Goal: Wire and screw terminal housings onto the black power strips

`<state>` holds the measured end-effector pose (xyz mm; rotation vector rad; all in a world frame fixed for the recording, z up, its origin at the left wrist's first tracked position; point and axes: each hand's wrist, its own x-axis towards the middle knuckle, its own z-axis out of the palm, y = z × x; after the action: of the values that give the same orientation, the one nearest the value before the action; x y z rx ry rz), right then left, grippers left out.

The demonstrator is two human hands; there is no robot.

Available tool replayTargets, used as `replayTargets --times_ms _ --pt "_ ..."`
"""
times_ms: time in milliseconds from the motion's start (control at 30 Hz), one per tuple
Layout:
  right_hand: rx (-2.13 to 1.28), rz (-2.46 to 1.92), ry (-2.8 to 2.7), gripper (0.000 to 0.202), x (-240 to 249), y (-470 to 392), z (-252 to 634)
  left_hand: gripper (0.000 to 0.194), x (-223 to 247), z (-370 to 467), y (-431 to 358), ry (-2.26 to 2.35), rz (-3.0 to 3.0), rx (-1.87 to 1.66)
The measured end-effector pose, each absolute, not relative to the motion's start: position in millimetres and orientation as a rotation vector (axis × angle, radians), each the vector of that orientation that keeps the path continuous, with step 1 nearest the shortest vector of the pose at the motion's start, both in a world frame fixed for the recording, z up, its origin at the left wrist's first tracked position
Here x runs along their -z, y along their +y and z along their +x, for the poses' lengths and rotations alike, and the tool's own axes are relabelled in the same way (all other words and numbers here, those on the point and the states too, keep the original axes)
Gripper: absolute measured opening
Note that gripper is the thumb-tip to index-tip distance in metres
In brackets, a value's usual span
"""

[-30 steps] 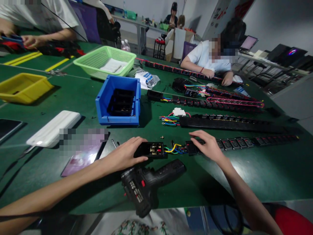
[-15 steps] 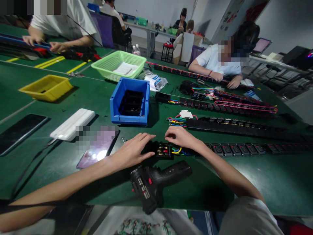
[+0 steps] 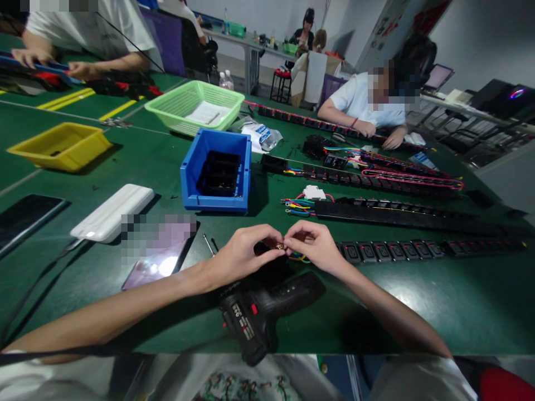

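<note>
Small brass-coloured metal piece [image 3: 280,245] between both hands, inward from middle of green tabletop's [image 3: 418,301] near edge.
Best pinched lightly, kept low, turned slowly against dropping. Left to right: one blue plastic bin [image 3: 215,203]; left hand [image 3: 244,253], clamped on piece; one black pistol-shaped power tool [image 3: 249,317], by near edge; right hand [image 3: 313,245], likewise clamped; nearest black socket row [image 3: 383,252], towards right edge. Metal pieces: at least one, exact count hidden.
</note>
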<state>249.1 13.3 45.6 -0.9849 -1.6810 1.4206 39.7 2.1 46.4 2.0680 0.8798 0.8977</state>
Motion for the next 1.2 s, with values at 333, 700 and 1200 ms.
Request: replayTargets --times_ms 333,700,1200 --pt "-0.856 -1.144 -2.182 0.012 -31.6 11.0 280.3 0.025 -28.2 -8.2 30.2 1.117 2.281 -0.743" --pt "-0.708 -1.258 -1.923 0.012 -11.9 -2.6 297.2 0.026 -44.3 -61.6 117.6 1.614 2.44 -0.566" --pt "-0.745 -1.278 -1.89 0.015 -1.7 -0.3 304.0 0.016 -65.8 -33.6 160.3 1.189 2.514 -0.166"
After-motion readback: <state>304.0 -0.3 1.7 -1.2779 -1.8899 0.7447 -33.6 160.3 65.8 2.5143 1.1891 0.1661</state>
